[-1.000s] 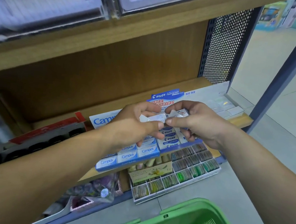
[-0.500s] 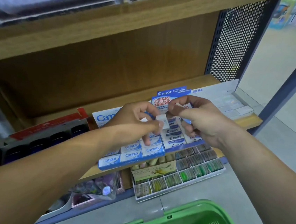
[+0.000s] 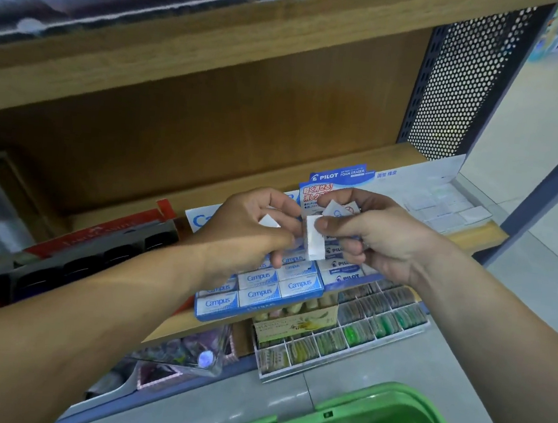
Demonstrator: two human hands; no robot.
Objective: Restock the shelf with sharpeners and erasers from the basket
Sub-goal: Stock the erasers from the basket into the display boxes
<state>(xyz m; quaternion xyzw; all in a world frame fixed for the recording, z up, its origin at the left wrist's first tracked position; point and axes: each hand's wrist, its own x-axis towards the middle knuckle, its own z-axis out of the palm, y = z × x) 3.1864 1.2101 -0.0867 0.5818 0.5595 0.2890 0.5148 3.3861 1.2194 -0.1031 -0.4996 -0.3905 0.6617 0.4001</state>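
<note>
Both hands meet above the blue eraser display boxes on the wooden shelf (image 3: 474, 237). My left hand (image 3: 251, 229) is closed around a white eraser (image 3: 269, 222), only a corner of which shows. My right hand (image 3: 375, 235) pinches an upright white eraser (image 3: 314, 241) with thumb and forefinger and keeps another wrapped eraser (image 3: 338, 210) under its fingers. Beneath the hands sit the Campus eraser box (image 3: 262, 292) and the Pilot eraser box (image 3: 343, 273). The green basket (image 3: 352, 422) stands at the bottom right; its contents are out of sight.
A white tray of flat erasers (image 3: 443, 208) lies at the shelf's right end by a perforated metal panel (image 3: 456, 85). A red and black display (image 3: 94, 247) stands on the left. A compartment tray of small coloured items (image 3: 354, 333) sits on the lower level.
The hands have drawn slightly apart. The eraser they held between them now stands upright in my right hand's pinch, and my left hand keeps a separate one.
</note>
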